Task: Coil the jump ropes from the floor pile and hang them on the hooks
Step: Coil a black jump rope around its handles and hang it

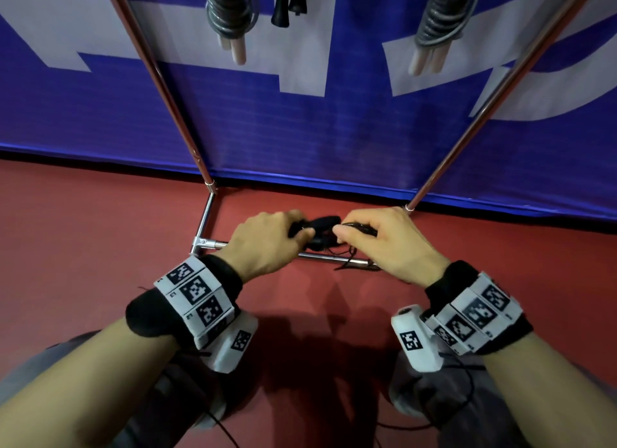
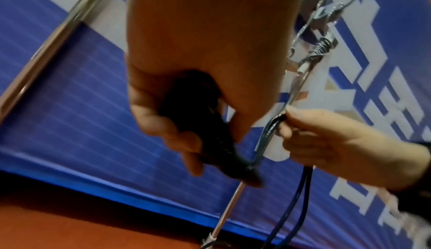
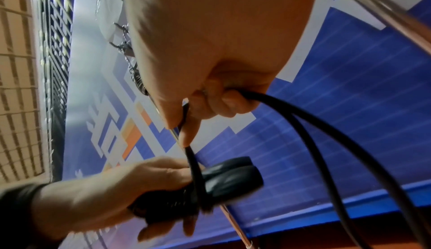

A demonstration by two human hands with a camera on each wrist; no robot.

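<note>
Low over the red floor, the left hand is wrapped around the black handles of a jump rope, and close beside it the right hand pinches a loop of its black cord. Beyond stands a metal rack. Against the blue banner, coiled ropes hang.
</note>
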